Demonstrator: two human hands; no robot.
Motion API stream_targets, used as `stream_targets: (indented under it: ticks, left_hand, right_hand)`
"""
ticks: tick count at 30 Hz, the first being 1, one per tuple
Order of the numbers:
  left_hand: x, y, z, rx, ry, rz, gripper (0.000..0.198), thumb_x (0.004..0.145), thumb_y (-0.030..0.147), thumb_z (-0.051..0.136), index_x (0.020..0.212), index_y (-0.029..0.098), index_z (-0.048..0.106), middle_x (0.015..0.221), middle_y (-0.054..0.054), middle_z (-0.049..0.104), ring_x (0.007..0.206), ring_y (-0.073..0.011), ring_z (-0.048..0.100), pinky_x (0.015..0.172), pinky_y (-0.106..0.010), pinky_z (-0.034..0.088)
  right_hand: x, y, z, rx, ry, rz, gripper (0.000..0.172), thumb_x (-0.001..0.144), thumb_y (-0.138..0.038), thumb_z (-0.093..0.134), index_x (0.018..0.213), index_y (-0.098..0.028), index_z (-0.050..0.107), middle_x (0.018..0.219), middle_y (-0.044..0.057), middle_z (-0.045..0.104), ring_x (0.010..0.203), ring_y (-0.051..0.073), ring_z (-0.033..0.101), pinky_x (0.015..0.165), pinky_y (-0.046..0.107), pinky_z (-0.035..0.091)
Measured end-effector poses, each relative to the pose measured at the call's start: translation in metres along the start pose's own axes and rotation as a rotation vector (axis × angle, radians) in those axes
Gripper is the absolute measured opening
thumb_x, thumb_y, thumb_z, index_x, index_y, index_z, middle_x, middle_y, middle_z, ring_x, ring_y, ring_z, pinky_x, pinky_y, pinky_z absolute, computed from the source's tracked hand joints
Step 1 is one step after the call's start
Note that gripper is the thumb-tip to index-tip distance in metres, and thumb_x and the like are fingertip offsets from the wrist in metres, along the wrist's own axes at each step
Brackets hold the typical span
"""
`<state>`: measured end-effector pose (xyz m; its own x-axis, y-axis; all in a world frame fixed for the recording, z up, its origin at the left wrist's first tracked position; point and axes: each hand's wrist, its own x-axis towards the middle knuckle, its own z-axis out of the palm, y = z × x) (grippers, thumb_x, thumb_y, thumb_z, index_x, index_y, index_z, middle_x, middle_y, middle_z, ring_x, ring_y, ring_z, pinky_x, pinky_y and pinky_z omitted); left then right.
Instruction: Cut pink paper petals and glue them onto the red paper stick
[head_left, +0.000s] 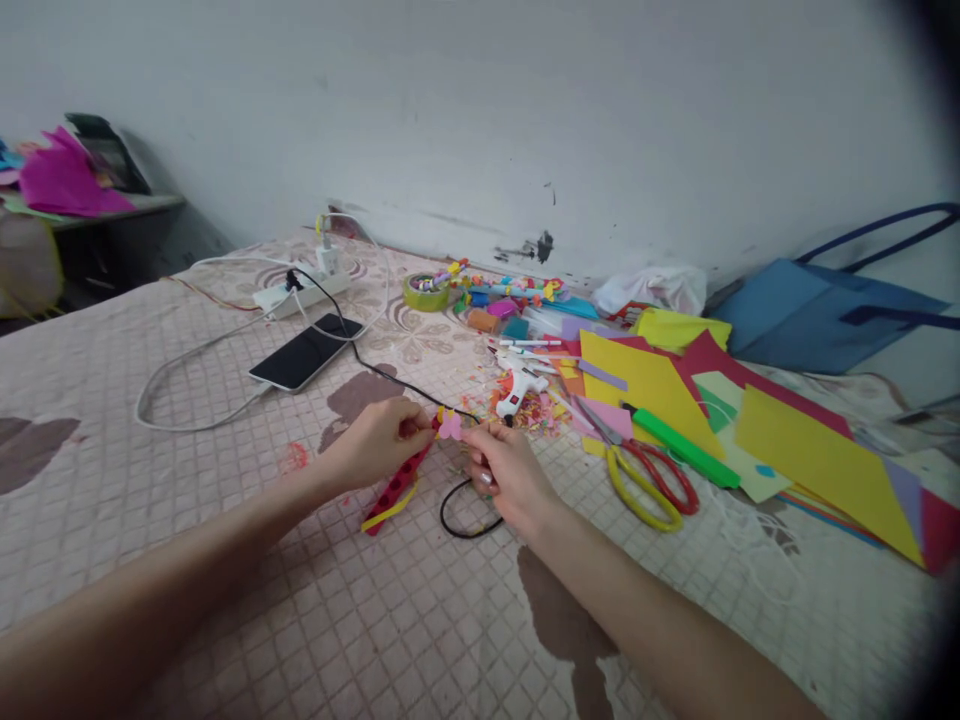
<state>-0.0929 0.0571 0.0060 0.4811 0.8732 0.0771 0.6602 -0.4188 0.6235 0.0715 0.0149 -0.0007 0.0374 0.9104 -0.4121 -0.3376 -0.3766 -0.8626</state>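
My left hand (379,440) is closed in a pinch on a red paper strip with dark dots (396,483), which hangs down toward the bedcover with a yellow strip beside it. At the strip's top end sits a small pink paper flower (450,426). My right hand (506,472) pinches that flower from the right, fingers curled. The two hands almost touch at the flower, low over the pink quilted cover (225,560).
A black cable (465,520) loops under my right hand. Scissors with red and yellow handles (651,482), a white glue gun (517,388), a green cutter (686,447) and coloured paper sheets (817,455) lie to the right. A phone (304,352) and power strip (300,293) lie left; blue bag (817,315) behind.
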Motion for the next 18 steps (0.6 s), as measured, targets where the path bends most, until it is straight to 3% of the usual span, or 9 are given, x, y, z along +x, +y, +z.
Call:
stream_targets:
  ticks: [10, 18]
  left_hand:
    - [0.005, -0.006, 0.000, -0.270, -0.153, -0.093, 0.024, 0.077, 0.034, 0.049, 0.073, 0.014, 0.062, 0.060, 0.000, 0.059, 0.054, -0.0116, 0.053, 0.051, -0.022, 0.038]
    - [0.008, -0.011, -0.006, -0.357, -0.248, -0.070, 0.021, 0.078, 0.030, 0.046, 0.073, 0.016, 0.060, 0.062, 0.001, 0.057, 0.059, -0.0123, 0.053, 0.056, -0.023, 0.041]
  right_hand:
    - [-0.001, 0.006, 0.010, 0.122, 0.056, 0.042, 0.023, 0.058, -0.022, 0.061, 0.056, -0.019, 0.039, 0.042, -0.011, 0.040, 0.030, 0.001, 0.026, 0.031, 0.015, 0.011]
    - [0.000, 0.007, 0.009, 0.079, 0.025, 0.063, 0.018, 0.060, -0.022, 0.059, 0.057, -0.019, 0.041, 0.042, -0.010, 0.042, 0.029, 0.001, 0.026, 0.031, 0.015, 0.011]
